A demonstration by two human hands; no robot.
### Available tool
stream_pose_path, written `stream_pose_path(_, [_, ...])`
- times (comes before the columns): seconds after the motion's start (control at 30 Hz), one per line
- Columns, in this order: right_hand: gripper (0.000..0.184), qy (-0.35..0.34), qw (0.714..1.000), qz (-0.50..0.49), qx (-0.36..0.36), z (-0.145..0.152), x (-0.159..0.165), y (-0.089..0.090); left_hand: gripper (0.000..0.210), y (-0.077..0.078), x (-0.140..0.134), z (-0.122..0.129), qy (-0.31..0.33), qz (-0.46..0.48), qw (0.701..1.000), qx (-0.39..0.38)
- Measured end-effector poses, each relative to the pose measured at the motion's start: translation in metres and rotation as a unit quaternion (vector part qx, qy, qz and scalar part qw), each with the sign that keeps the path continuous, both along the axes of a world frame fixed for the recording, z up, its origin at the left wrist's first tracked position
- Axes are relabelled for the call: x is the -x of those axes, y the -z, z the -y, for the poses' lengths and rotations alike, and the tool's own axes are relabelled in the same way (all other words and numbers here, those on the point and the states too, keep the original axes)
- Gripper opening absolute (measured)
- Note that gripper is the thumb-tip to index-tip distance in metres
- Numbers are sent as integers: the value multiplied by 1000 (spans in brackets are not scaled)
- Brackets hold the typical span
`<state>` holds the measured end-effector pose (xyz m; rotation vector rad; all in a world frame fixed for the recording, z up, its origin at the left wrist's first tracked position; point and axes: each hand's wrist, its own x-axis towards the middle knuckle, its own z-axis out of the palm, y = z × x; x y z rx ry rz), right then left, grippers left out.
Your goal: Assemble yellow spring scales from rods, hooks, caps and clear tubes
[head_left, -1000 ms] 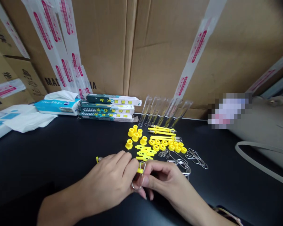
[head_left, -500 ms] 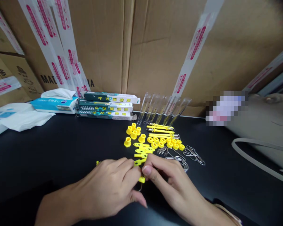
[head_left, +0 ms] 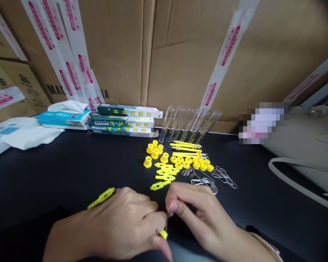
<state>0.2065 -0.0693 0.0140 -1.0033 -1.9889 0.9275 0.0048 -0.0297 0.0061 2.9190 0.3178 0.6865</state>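
My left hand (head_left: 131,222) is closed around a yellow plastic strip (head_left: 102,198), whose flat end sticks out on the left. A small yellow piece (head_left: 163,234) shows between its thumb and fingers; whether it belongs to the same strip is hidden by the hand. My right hand (head_left: 199,214) pinches a thin metal wire (head_left: 167,217) between thumb and forefinger, close beside that piece. Just beyond the hands lie several flat yellow pointers (head_left: 164,171). Metal hooks (head_left: 206,183) and small springs (head_left: 187,172) lie past my right hand.
Yellow flanged caps (head_left: 155,153), yellow rings (head_left: 186,165) and yellow rods with springs (head_left: 186,147) lie farther back. Clear tubes (head_left: 190,125) lean on a cardboard box (head_left: 186,62). Stacked cartons (head_left: 125,122) and a tissue pack (head_left: 64,118) stand left; a grey bag (head_left: 303,145) is right.
The small yellow piece in my left hand has moved down, and the yellow strip shows more on the left. A wire now shows at my right fingertips.
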Motion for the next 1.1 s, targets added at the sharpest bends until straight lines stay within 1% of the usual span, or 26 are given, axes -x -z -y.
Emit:
stream_pose_path(0.1, [34,-16,998,35,-51,-3,-4,-3,51,2,-2,1,-3,14,1000,-9])
stream_pose_path(0.17, [32,-26,991,60,-121,-6,-9,-3,50,4,-3,0,-22,27,999,-40])
stream_pose_path(0.23, [25,-29,974,70,-213,-8,-13,-4,52,6,-3,-2,-46,37,995,-78])
stream_pose_path(0.3, [13,-25,958,71,-277,-6,-15,-6,57,7,-3,-2,-69,36,992,-105])
stream_pose_path(0.37, [18,-31,944,96,-313,-2,-15,-8,55,7,-3,-2,-93,21,988,-118])
stream_pose_path(0.4, [20,-36,933,121,-338,1,-14,-10,51,7,-3,-2,-109,12,986,-125])
stream_pose_path(0.43, [21,-39,915,153,-371,4,-12,-11,45,8,-3,-2,-126,6,983,-132])
stream_pose_path(0.5, [24,-32,865,212,-454,8,-6,-12,35,9,-2,-3,-158,9,978,-137])
stream_pose_path(0.53, [25,-23,841,234,-487,10,-3,-12,32,9,-2,-4,-167,15,977,-131])
stream_pose_path(0.57, [28,-13,824,251,-508,12,-1,-12,30,10,-2,-5,-170,19,978,-117])
stream_pose_path(0.63, [36,12,807,279,-520,14,1,-11,29,10,-1,-7,-174,20,982,-74])
stream_pose_path(0.73, [47,65,807,317,-494,20,-1,-10,24,11,-1,-7,-187,21,981,-36])
stream_pose_path(0.8, [50,94,810,332,-474,25,-4,-10,25,12,-2,-5,-197,28,979,-44])
stream_pose_path(0.87, [49,108,813,336,-462,29,-5,-10,30,15,-2,-2,-205,35,977,-49])
stream_pose_path(0.9, [47,114,812,338,-462,30,-5,-9,31,18,-2,0,-210,38,976,-38])
stream_pose_path(0.97, [41,126,811,341,-457,33,-2,-7,30,23,-1,2,-212,44,976,8])
stream_pose_path(1.0, [39,134,816,336,-450,33,0,-5,29,26,-1,2,-211,45,976,41])
stream_pose_path(1.07, [33,183,834,304,-423,34,-1,-3,22,30,1,2,-206,57,972,99])
stream_pose_path(1.1, [29,225,842,283,-400,33,-4,-3,16,31,2,1,-206,66,968,123])
